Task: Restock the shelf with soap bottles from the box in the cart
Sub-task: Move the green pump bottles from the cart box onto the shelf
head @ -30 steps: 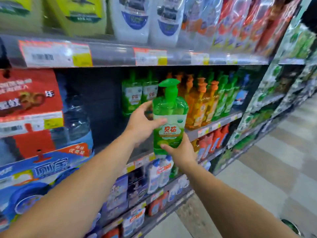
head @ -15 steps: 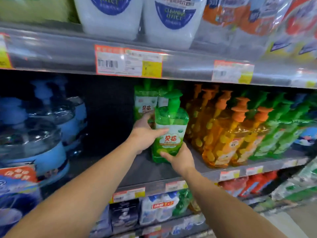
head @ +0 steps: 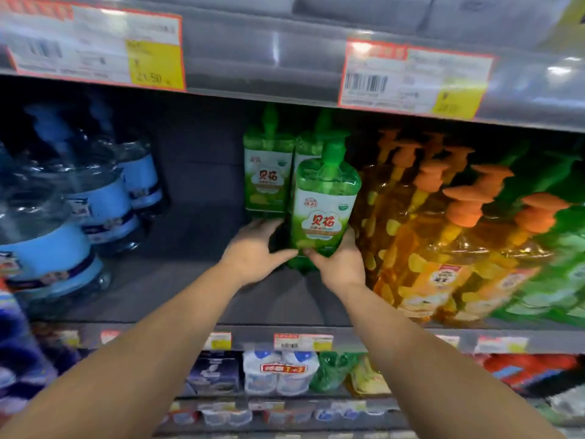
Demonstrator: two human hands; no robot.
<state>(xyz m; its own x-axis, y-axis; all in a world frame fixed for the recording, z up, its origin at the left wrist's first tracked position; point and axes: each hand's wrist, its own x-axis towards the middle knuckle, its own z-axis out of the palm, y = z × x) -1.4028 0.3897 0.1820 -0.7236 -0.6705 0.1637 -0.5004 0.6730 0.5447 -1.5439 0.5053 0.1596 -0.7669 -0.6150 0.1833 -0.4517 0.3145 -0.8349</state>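
- Nearest, both hands grip the base of one clear green plastic pump soap bottle [head: 323, 213] with a white-and-green label: the left hand [head: 253, 251] is curled round its lower left corner, the right hand [head: 338, 264] cups its lower right corner from below.
- The bottle is upright or nearly so, low over the grey metal shelf [head: 177, 289]; whether its base touches the shelf is hidden by the hands.
- To do this step well, I judge it should be slid straight back with the label facing out, kept level, and let go only once it sits flat.
- Just right of the right hand stands a row of orange pump bottles [head: 443, 248]; I count about five pumps. A knock could topple them.
- Just beyond the hands stand two matching green bottles [head: 269, 179], side by side.
- Well left of the left hand are about four blue-labelled clear water jugs [head: 95, 210].
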